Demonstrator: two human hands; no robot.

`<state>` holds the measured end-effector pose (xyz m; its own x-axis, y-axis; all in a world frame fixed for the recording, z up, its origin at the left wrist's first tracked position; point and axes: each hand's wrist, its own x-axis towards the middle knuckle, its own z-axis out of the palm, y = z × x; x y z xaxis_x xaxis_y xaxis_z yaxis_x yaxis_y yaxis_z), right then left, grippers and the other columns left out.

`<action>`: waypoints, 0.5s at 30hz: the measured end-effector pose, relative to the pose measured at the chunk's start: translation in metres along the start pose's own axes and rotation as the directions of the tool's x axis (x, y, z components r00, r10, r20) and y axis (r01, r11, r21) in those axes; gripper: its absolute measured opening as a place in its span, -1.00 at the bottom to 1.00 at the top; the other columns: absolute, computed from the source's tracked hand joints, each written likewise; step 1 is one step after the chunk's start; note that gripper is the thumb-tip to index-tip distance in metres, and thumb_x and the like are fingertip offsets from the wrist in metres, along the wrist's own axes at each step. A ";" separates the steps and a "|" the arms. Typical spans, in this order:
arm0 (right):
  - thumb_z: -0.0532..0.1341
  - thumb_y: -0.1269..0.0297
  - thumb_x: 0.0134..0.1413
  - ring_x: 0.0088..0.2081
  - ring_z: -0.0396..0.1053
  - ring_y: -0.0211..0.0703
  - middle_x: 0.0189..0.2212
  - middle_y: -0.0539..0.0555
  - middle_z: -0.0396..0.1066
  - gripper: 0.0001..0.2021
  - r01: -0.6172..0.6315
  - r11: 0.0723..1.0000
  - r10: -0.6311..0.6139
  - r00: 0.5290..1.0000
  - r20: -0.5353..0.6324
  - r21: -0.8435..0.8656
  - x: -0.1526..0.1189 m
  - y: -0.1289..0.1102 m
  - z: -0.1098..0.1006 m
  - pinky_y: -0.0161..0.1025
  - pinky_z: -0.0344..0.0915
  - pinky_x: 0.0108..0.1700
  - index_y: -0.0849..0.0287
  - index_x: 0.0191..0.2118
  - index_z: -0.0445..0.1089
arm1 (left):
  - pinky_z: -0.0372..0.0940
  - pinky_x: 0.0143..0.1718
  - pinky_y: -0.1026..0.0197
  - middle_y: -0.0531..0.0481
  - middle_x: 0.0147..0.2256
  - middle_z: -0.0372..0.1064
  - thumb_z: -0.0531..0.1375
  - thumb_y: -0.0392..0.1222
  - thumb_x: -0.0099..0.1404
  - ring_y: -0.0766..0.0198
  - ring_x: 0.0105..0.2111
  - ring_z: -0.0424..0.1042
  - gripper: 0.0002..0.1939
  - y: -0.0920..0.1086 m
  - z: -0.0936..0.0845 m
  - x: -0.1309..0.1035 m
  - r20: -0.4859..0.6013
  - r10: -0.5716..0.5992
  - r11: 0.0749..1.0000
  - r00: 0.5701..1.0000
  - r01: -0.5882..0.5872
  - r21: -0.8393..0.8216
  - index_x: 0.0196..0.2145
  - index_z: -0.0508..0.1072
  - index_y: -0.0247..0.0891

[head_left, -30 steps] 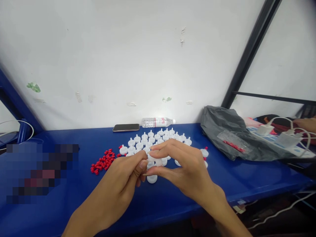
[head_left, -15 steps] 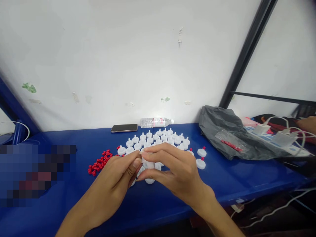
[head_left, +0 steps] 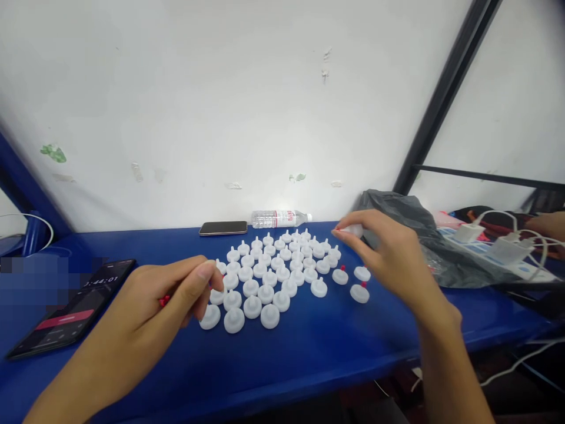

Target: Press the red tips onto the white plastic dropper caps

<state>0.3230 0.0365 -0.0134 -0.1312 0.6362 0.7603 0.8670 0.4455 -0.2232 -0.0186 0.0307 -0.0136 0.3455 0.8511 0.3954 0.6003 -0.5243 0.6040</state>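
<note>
A small white plastic cap, round and smooth, was held in the right hand. That grip was narrow, with the cap pinched by the fingertips and lifted above the blue tabletop. A hint of red was seen at the fingertips. In the left hand, the thumb and fingers were drawn in close together. That grip was narrow too, but it cannot be told whether anything small was tucked inside. A bit of red was seen just by the left fingertips, and whether it was held cannot be told.

Between the hands, many round white plastic caps with thin spouts were spread in a big group, mostly with the spouts pointing up. On the right, below the lifted cap, three white caps with red tips were set close together. Some small red plastic pieces were mostly hidden by the left hand.

On the far left, a black phone with lit numbers was partly blurred out. At the back, a dark flat phone was laid beside a clear plastic bottle with a red and white label, which was on its side. Part of a dark grey plastic bag was covered by the right hand.
</note>
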 end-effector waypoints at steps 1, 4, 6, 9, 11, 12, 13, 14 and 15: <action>0.24 0.20 0.40 -0.11 0.54 -0.01 -0.13 0.05 0.59 -0.89 -0.043 0.998 0.045 0.998 0.049 -0.040 0.000 0.009 -0.001 -0.14 0.36 -0.06 0.05 -0.12 0.49 | 0.14 -0.53 0.26 0.12 -0.61 0.29 -0.01 0.14 0.53 0.30 -0.59 0.25 -0.49 0.001 -0.001 0.000 -0.022 -0.016 1.000 1.000 0.016 0.002 -0.49 0.42 -0.13; 0.15 0.09 0.44 -0.30 0.52 -0.03 -0.25 0.02 0.60 -0.80 -0.180 0.974 0.204 0.959 0.195 -0.134 -0.003 0.031 0.002 -0.16 0.30 -0.22 0.04 -0.11 0.45 | 0.05 -0.57 0.25 0.14 -0.65 0.14 0.05 0.20 0.48 0.33 -0.62 0.12 -0.47 0.005 -0.002 0.000 -0.099 -0.060 0.998 0.993 0.062 0.013 -0.55 0.33 -0.15; 0.09 0.08 0.45 -0.36 0.50 -0.03 -0.31 0.02 0.59 -0.78 -0.236 0.959 0.269 0.932 0.244 -0.156 -0.005 0.042 0.006 -0.17 0.25 -0.27 0.04 -0.12 0.41 | 0.00 -0.58 0.26 0.16 -0.63 0.06 0.08 0.22 0.45 0.34 -0.61 0.05 -0.49 0.006 -0.001 0.001 -0.151 -0.082 0.996 0.985 0.087 0.027 -0.53 0.28 -0.16; 0.06 0.08 0.44 -0.35 0.50 -0.01 -0.37 0.02 0.57 -0.78 -0.265 0.952 0.298 0.914 0.277 -0.150 -0.007 0.055 0.013 -0.17 0.25 -0.28 0.04 -0.13 0.37 | -0.04 -0.59 0.29 0.18 -0.59 -0.03 0.06 0.24 0.45 0.35 -0.58 -0.02 -0.49 0.006 0.002 0.001 -0.240 -0.163 0.986 0.957 0.169 0.006 -0.51 0.21 -0.16; 0.06 0.07 0.43 -0.33 0.50 0.00 -0.36 0.04 0.57 -0.77 -0.263 0.952 0.299 0.912 0.281 -0.158 -0.007 0.062 0.017 -0.16 0.26 -0.26 0.06 -0.13 0.39 | -0.06 -0.58 0.29 0.19 -0.58 -0.06 0.06 0.28 0.43 0.35 -0.57 -0.04 -0.48 0.005 0.002 0.000 -0.289 -0.226 0.973 0.930 0.228 -0.026 -0.50 0.19 -0.16; 0.07 0.08 0.42 -0.29 0.51 0.01 -0.33 0.06 0.58 -0.76 -0.257 0.953 0.294 0.915 0.278 -0.161 -0.008 0.064 0.019 -0.15 0.27 -0.23 0.07 -0.13 0.40 | -0.07 -0.59 0.29 0.19 -0.58 -0.06 0.07 0.29 0.42 0.35 -0.57 -0.04 -0.48 0.004 0.003 -0.001 -0.301 -0.241 0.970 0.923 0.241 -0.039 -0.50 0.19 -0.16; 0.08 0.08 0.41 -0.24 0.52 0.03 -0.28 0.09 0.58 -0.76 -0.251 0.954 0.288 0.918 0.274 -0.162 -0.008 0.066 0.020 -0.13 0.28 -0.20 0.08 -0.14 0.41 | -0.07 -0.59 0.28 0.19 -0.58 -0.06 0.09 0.29 0.40 0.35 -0.57 -0.05 -0.48 0.004 0.003 -0.001 -0.306 -0.248 0.968 0.919 0.244 -0.052 -0.50 0.19 -0.16; 0.08 0.09 0.40 -0.19 0.52 0.04 -0.23 0.11 0.59 -0.76 -0.246 0.956 0.282 0.920 0.274 -0.158 -0.008 0.068 0.021 -0.13 0.29 -0.16 0.08 -0.16 0.42 | -0.07 -0.58 0.28 0.18 -0.57 -0.06 0.10 0.29 0.40 0.35 -0.56 -0.05 -0.49 0.004 0.003 -0.002 -0.313 -0.250 0.968 0.916 0.241 -0.066 -0.50 0.19 -0.15; 0.09 0.09 0.40 -0.15 0.52 0.05 -0.20 0.12 0.59 -0.76 -0.243 0.958 0.278 0.920 0.275 -0.153 -0.008 0.069 0.022 -0.12 0.30 -0.14 0.09 -0.17 0.43 | -0.07 -0.58 0.28 0.18 -0.56 -0.06 0.11 0.27 0.39 0.34 -0.55 -0.05 -0.49 0.004 0.003 -0.003 -0.322 -0.252 0.968 0.913 0.238 -0.081 -0.50 0.18 -0.15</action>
<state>0.3733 0.0764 -0.0481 -0.0123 0.8827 0.4698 0.9359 0.1756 -0.3054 -0.0149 0.0263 -0.0137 -0.0679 0.8995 0.4316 0.6045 -0.3071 0.7350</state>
